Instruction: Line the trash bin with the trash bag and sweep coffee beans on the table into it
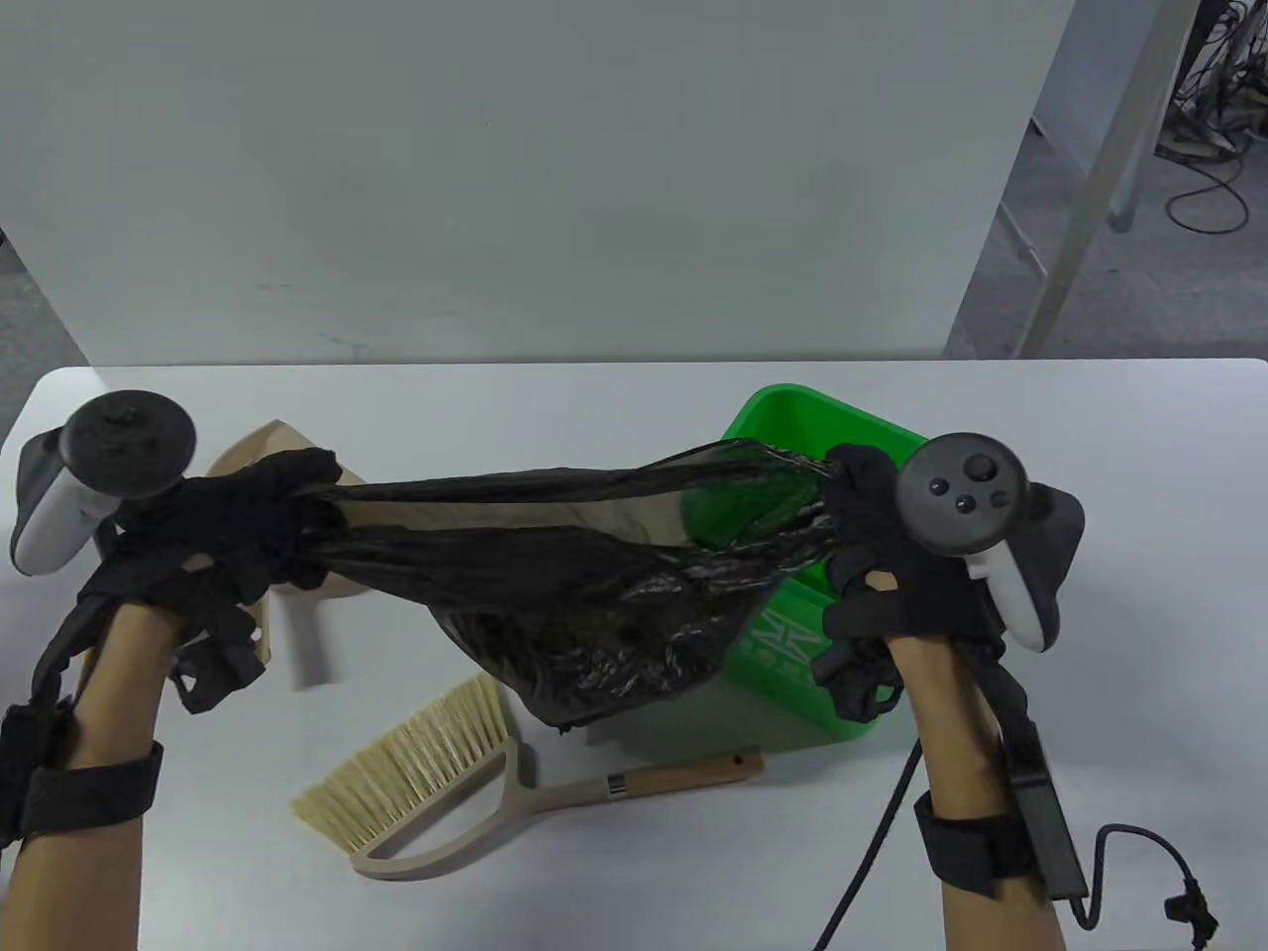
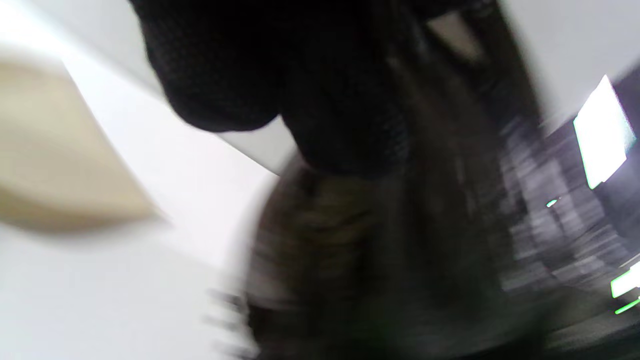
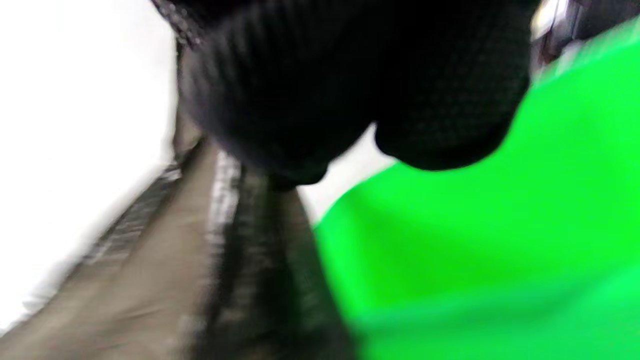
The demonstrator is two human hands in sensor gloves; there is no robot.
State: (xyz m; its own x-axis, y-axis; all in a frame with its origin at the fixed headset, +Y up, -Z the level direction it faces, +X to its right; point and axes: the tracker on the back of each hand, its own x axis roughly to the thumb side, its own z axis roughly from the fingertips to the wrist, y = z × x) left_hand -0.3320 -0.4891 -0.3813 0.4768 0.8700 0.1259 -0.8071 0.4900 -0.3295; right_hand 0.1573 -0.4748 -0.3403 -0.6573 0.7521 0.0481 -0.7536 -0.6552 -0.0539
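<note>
A black trash bag (image 1: 555, 584) hangs stretched wide between both hands above the table. My left hand (image 1: 263, 525) grips its left edge, over a beige dustpan (image 1: 260, 451). My right hand (image 1: 857, 505) grips the right edge above the green trash bin (image 1: 842, 684), which stands at the table's right. The bag's body sags to the left of the bin, partly in front of it. A hand brush (image 1: 436, 783) with pale bristles and a wooden handle lies near the front edge. Both wrist views are blurred: dark bag film (image 2: 380, 250) under gloved fingers (image 2: 225, 75), and the bin's green (image 3: 475, 250) beside the bag (image 3: 250, 260). No coffee beans are visible.
A white panel (image 1: 535, 178) stands upright behind the table. The white table (image 1: 495, 406) has bare surface behind the bag and at the far right. A black cable (image 1: 872, 852) trails from my right wrist across the front right corner.
</note>
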